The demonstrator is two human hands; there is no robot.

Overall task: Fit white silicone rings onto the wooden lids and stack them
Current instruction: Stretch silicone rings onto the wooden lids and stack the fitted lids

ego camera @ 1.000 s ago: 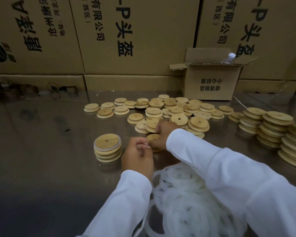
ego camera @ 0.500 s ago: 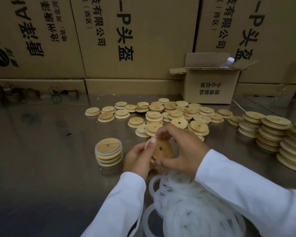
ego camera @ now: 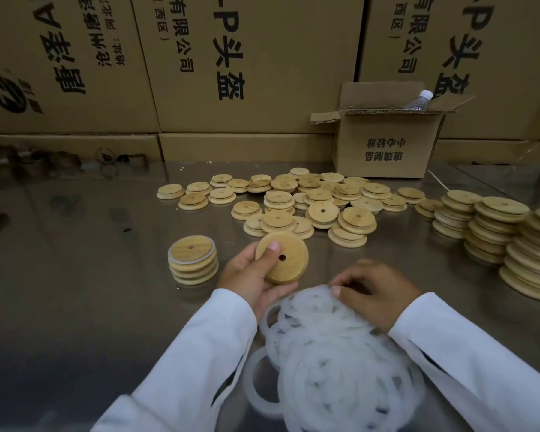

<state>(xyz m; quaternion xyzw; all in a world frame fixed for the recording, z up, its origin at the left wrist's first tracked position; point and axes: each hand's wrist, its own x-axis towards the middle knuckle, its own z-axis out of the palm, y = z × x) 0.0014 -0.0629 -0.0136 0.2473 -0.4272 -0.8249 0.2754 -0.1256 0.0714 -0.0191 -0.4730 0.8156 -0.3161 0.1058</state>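
Head view. A steel table (ego camera: 75, 275) runs back to a wall of large cartons (ego camera: 247, 63) along its far edge. Open steel extends from the middle toward the left edge.

The left hand (ego camera: 247, 279) grips one wooden lid (ego camera: 289, 263) just above the near middle of the table, tilted toward the camera. The thumb presses its face beside the centre hole and the fingers curl behind the rim.

The right hand (ego camera: 374, 291), fingers curled together, pinches at the top of a heap of white silicone rings (ego camera: 334, 353) by the near edge; the rings are too tangled to count.

One finished stack (ego camera: 193, 263) stands just left of the left hand: about five lids, a ring showing round the top one.

Loose lids (ego camera: 309, 201), several dozen, lie scattered toward the far edge. Four taller stacks (ego camera: 496, 232) crowd the right edge.

One small open carton (ego camera: 384, 145) at the far edge holds one bottle (ego camera: 420, 101).
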